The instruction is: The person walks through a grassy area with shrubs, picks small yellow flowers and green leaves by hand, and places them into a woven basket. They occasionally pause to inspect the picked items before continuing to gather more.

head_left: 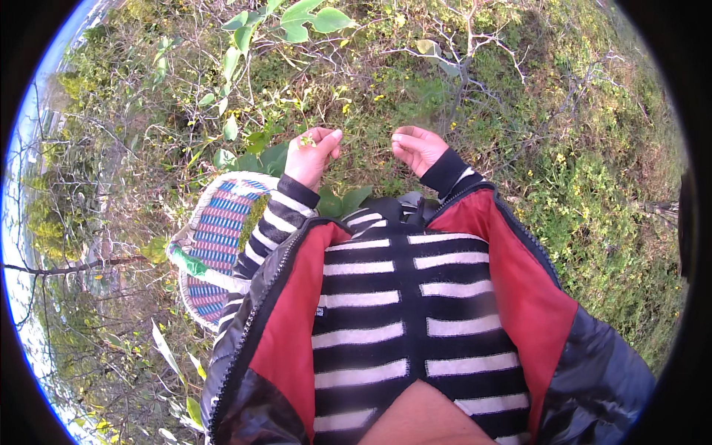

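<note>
My left hand (pixel 315 154) is raised in front of my chest, fingers curled and thumb pressed against them. A small pale-green sprig (pixel 307 140) shows over its fingers; I cannot tell whether it is gripped or just in front. A short gap to the right, my right hand (pixel 420 150) has thumb and fingertips pinched together, and anything between them is too small to make out. On my left forearm hangs a woven basket (pixel 219 230) with blue, red and white bands, its pale handle (pixel 222 279) partly wrapped in green. My sleeve hides part of the basket.
Broad green leaves (pixel 271 159) grow beside my left hand. A leafy branch (pixel 233 59) reaches in at the upper left, and a bare twiggy shrub (pixel 463 63) stands beyond my right hand. Grass and yellow-flowered weeds (pixel 564 193) cover the slope. A thin bare branch (pixel 81 265) sticks out at the left.
</note>
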The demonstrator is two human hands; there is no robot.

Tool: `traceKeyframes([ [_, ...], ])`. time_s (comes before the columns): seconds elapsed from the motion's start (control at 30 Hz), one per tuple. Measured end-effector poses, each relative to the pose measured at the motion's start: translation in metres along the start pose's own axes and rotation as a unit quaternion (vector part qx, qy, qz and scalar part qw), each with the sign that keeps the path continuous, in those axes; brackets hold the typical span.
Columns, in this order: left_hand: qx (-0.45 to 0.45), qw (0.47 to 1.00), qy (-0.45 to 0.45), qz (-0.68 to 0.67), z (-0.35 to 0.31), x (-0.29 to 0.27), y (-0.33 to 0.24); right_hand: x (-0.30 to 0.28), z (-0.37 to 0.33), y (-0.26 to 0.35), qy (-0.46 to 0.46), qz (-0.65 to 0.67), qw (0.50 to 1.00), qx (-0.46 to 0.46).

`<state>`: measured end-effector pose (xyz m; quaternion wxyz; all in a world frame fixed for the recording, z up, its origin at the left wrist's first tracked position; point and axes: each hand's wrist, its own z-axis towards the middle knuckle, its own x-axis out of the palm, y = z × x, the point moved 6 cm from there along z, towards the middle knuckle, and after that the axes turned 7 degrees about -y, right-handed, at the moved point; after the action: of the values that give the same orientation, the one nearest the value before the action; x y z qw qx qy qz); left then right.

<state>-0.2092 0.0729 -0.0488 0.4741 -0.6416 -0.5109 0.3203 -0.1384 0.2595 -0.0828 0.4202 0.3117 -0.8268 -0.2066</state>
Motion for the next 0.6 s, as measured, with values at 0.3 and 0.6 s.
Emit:
traceKeyframes([
  [0.3,0.073,0.993,0.022,0.091,-0.006,0.009,-0.001,0.036,-0.026,0.015,0.209,0.046,0.977,-0.004],
  [0.6,0.151,0.950,0.028,0.271,-0.011,0.013,0.008,0.051,-0.028,0.005,0.176,0.047,0.983,0.003],
])
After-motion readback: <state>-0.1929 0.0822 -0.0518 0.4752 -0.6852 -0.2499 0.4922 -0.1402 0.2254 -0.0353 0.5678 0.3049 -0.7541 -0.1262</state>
